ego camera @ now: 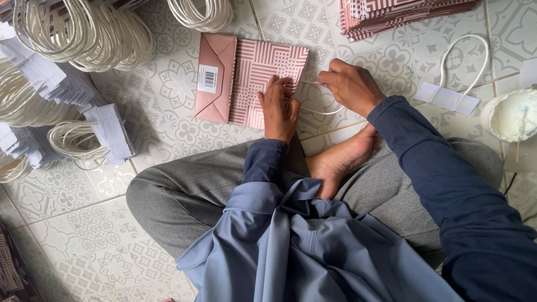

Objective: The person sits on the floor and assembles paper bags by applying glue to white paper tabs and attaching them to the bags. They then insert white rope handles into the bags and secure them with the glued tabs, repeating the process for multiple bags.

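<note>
Head view: person sits cross-legged on tiled floor [140, 106]. Left hand [278, 109] lies flat, fingers spread, pressing the open end of a folded pink striped paper bag [246, 78] lying on the floor just ahead of the knees. Right hand [351, 85] pinches a white cord handle [321, 109] at the bag's edge. Looks like the handle-attaching step; seating it likely needs steady pressure. Handle bundles [84, 33] left, glue bowl [512, 114] right, bag stack [397, 14] above.
</note>
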